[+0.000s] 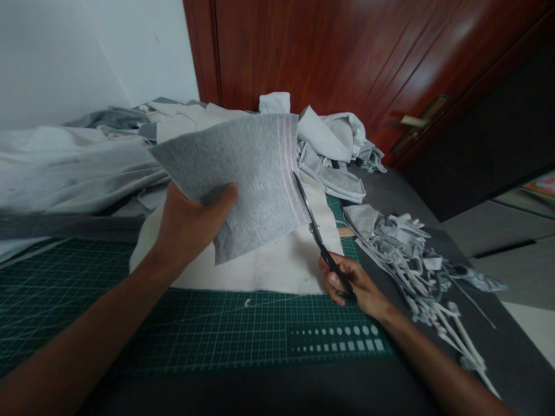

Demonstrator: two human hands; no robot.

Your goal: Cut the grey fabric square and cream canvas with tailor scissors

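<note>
My left hand (191, 228) grips a sheet of grey felt (243, 179), with the thumb lying on its face and the sheet held up off the table. Several pink chalk lines (286, 167) run along the felt's right edge. My right hand (353, 283) holds black-handled scissors (318, 234) by the handles. Their long blade points up and touches or nearly touches the felt's right edge. Below both hands lies a cream canvas piece (255, 260) on a green cutting mat (208, 329).
A tangle of grey and white fabric strips (407, 254) lies on the dark tabletop at right. Heaped white and grey cloth (329, 150) stands at the back, with more grey cloth (65, 167) at left. Behind are a white wall and a reddish wooden door with a brass handle (416, 124).
</note>
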